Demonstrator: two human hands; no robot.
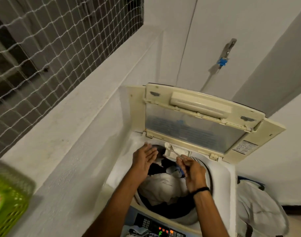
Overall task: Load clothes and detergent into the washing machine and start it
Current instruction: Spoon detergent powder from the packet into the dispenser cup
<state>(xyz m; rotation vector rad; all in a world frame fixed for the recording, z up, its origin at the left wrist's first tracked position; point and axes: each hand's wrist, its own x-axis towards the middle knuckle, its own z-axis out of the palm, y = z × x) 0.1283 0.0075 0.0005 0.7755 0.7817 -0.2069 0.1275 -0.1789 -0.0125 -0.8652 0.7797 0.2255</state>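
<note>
The top-load washing machine (229, 170) stands with its lid (195, 117) folded up. White and dark clothes (163, 185) fill the drum. My right hand (192, 171) pinches a metal spoon (173, 151), whose bowl of white powder sits over the detergent drawer (178, 152) at the drum's back rim. My left hand (144, 157) is flat and open, fingers together, just left of the drawer and above the clothes. The lit control panel (161, 230) shows at the front edge.
A green plastic basket (8, 200) rests on the white ledge (66, 127) at left, below a netted window (43, 40). A grey bag (259, 209) hangs off the machine's right side. A tap with a blue fitting (223, 61) is on the back wall.
</note>
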